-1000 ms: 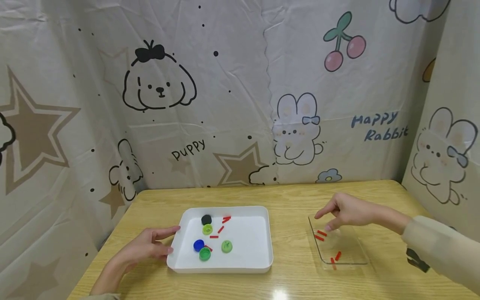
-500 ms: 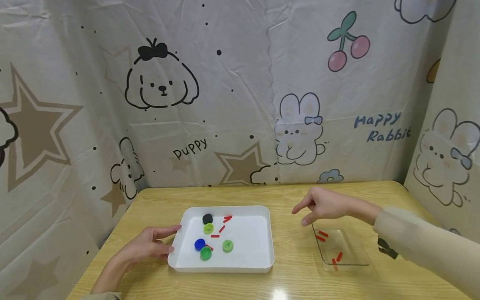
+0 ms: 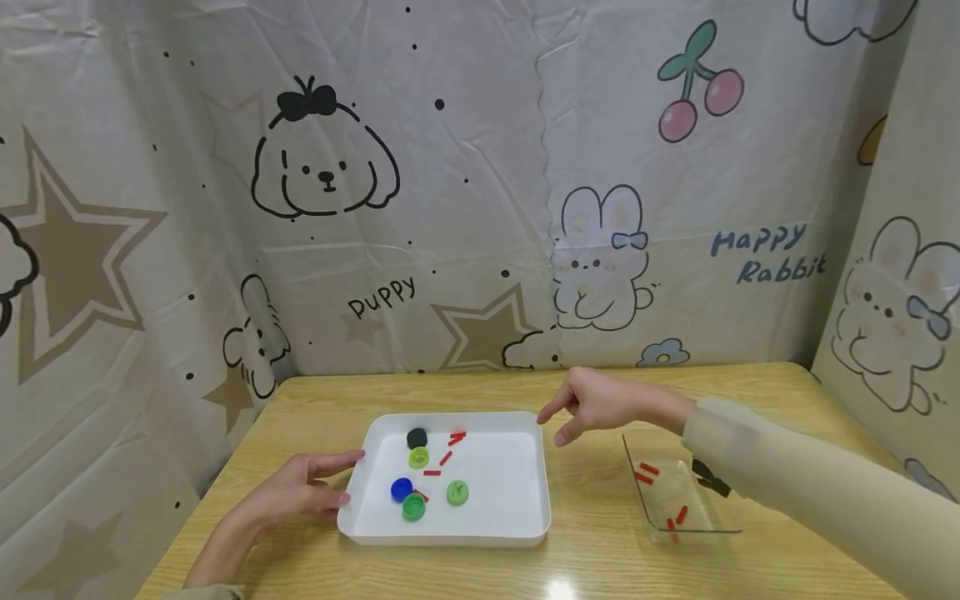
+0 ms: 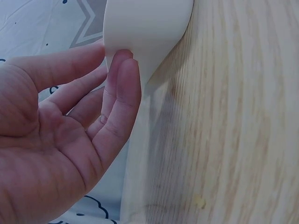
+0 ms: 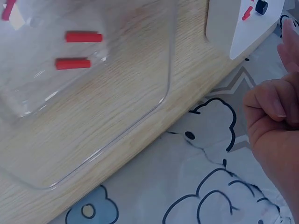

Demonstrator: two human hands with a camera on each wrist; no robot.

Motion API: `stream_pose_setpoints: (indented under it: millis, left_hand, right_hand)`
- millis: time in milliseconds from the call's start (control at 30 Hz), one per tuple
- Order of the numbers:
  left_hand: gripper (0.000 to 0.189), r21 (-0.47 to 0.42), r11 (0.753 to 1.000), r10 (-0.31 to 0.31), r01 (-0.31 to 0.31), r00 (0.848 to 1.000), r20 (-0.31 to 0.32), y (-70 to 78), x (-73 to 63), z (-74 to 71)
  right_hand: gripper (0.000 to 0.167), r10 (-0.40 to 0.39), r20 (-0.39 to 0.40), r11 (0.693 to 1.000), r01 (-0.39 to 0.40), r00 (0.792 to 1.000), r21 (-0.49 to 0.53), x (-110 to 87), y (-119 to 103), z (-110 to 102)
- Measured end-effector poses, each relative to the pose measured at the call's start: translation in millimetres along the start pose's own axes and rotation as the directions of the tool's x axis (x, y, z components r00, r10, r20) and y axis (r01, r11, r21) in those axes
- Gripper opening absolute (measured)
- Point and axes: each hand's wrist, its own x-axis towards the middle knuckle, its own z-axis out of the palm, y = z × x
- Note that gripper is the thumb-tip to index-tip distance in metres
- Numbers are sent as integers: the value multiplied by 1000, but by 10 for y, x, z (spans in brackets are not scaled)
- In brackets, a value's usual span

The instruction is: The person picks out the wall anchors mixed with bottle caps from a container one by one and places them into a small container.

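My left hand [image 3: 288,487] rests its fingertips against the left side of the white tray [image 3: 502,492]; in the left wrist view the fingers meet the tray's outer wall [image 4: 140,23]. Inside the tray lie a black cap [image 3: 417,438], a yellow-green cap [image 3: 418,457], a blue cap [image 3: 401,489], a green cap [image 3: 413,507], a light green cap [image 3: 457,492] and several short red sticks [image 3: 446,457]. At the tray's back right corner, my right hand [image 3: 597,402] hovers with index finger and thumb apart and the other fingers curled in. Nothing shows between them.
To the right stands a clear plastic box [image 3: 705,531] holding several red sticks [image 3: 682,515], two of them side by side. My right sleeve [image 3: 780,467] passes over the box's far corner. A patterned cloth [image 3: 480,208] hangs behind the wooden table [image 3: 330,400].
My right hand has moved left from over the clear box to the tray's back right corner. The left hand keeps its place at the tray, and the sticks and caps lie unchanged.
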Motion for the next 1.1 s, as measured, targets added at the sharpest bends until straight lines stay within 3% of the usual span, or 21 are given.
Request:
stream_pose_setpoints:
  millis: [733, 1100]
  left_hand:
    - [72, -5, 1000, 14, -14, 1000, 10, -9, 1, -15]
    - [71, 2, 1000, 6, -6, 1000, 8, -2, 4, -13]
  right_hand:
    - [29, 24, 69, 998, -19, 997, -62, 704, -240, 195]
    - [31, 36, 103, 999, -32, 994, -41, 945, -297, 331]
